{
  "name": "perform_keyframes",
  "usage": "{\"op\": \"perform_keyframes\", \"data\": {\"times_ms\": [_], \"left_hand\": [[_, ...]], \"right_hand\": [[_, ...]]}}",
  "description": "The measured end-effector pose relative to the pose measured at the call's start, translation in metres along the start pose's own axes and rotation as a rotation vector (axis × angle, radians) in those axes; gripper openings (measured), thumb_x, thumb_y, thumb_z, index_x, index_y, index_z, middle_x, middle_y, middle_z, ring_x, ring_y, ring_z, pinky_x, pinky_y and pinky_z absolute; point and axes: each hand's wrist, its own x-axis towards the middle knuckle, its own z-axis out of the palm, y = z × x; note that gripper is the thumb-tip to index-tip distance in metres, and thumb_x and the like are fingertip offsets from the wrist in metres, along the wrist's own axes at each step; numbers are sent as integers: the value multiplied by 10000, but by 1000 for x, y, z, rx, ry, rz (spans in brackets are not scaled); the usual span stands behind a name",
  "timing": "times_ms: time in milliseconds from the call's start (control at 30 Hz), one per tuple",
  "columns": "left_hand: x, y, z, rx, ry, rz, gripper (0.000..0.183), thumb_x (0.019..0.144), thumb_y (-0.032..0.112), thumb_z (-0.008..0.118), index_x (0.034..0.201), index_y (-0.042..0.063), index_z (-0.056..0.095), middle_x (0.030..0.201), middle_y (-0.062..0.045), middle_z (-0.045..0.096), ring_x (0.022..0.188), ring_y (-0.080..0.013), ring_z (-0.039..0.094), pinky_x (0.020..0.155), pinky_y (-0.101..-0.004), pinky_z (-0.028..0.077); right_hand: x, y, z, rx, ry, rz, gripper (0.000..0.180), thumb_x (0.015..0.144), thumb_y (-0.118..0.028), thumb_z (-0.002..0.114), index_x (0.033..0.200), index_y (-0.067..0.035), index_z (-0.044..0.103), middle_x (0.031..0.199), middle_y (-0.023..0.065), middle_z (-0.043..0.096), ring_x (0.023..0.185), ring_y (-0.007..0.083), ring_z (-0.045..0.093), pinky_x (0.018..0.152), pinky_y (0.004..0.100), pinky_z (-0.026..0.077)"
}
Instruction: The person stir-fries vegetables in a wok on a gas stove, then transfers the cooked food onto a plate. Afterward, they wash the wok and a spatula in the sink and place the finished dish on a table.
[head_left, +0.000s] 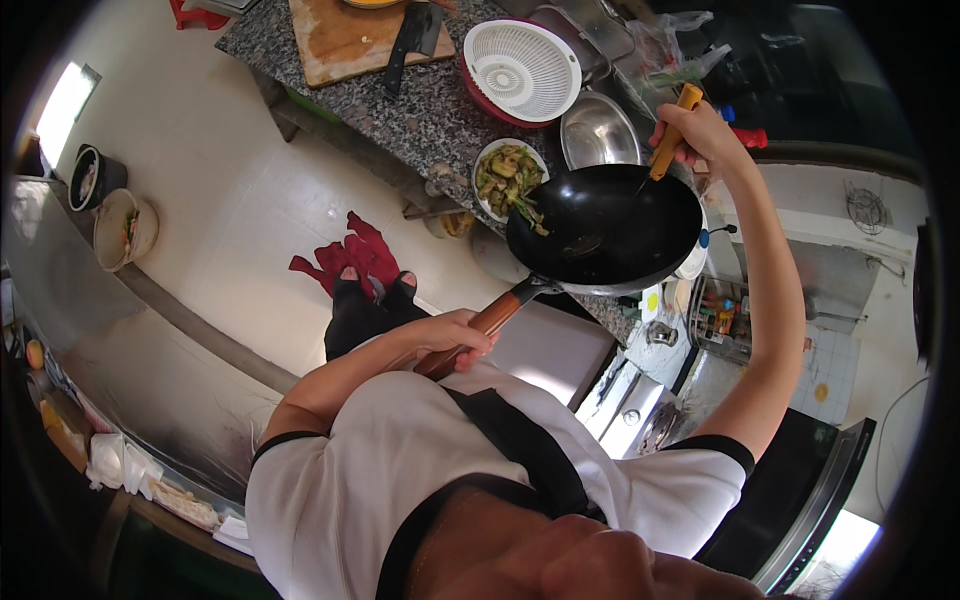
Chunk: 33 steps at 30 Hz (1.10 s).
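My left hand (457, 337) is wrapped around the brown wooden handle (495, 313) of a black wok (622, 217). The wok is lifted off the stove and tilted, its lip over a white plate (517, 141) on the counter. Cooked green vegetables (506, 176) are heaped on the plate, and some strands hang between it and the wok's lip. In my right hand (705, 139) is the yellow handle (676, 135) of a cooking utensil. Its thin metal shaft reaches down into the wok; the working end is hard to make out.
Along the granite counter (375, 127) are a white plastic colander (517, 71), a steel bowl (598, 131), and a cleaver (415, 41) on a wooden cutting board (330, 37). A gas stove (630, 412) stands to the right. Red cloth (367, 255) lies by my feet.
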Motion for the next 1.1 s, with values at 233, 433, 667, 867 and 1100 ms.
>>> {"op": "perform_keyframes", "data": {"times_ms": [233,433,667,867,1100], "left_hand": [[5,-5,-2,-3,-8,-28,134,715,97,525,740,59,398,499,-6,395,408,-80,383,412,-219,330],[9,-5,0,18,-7,-29,134,717,100,524,742,60,399,504,-5,394,415,-81,386,417,-220,332],[19,-14,9,66,13,-72,143,703,77,536,778,37,421,504,-19,426,405,-80,396,402,-222,330],[34,-20,21,208,13,-60,140,706,63,525,787,29,416,512,-23,431,416,-84,416,409,-231,349],[47,-16,41,495,147,79,121,734,59,509,782,23,404,540,-30,437,423,-94,432,428,-235,367]], "right_hand": [[8,17,21,210,70,-81,254,747,-187,467,674,27,583,616,91,586,400,79,493,378,178,395],[3,11,19,161,91,-182,242,758,-186,473,698,20,584,618,85,585,419,76,502,395,178,402],[-6,28,26,34,-98,-355,210,783,-190,492,719,0,556,629,56,583,460,86,513,431,201,428],[-68,26,12,-263,-290,-567,209,811,-190,513,732,2,530,674,9,546,518,58,439,462,180,381],[-136,48,-62,-133,39,-607,244,824,-227,490,735,-12,564,660,22,574,428,55,441,397,166,355]]}}
